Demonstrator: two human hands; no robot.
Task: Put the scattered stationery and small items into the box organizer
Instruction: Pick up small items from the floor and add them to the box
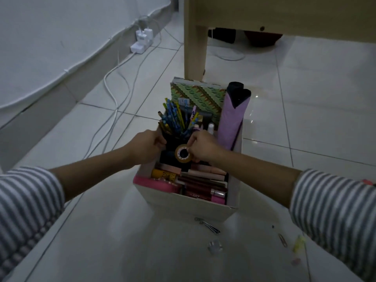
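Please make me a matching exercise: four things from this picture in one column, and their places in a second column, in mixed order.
1. tape roll
2. purple umbrella
3. paper clip
4. green patterned book

a. lying on the floor tiles
b. flat against the far wall of the box
c. pinched by the right hand
d. standing on end along the box's right side

Pairs: 1-c, 2-d, 3-a, 4-b

Grey-and-white striped sleeves [28,202] pushed up both arms, forearms bare, no rings or watch visible
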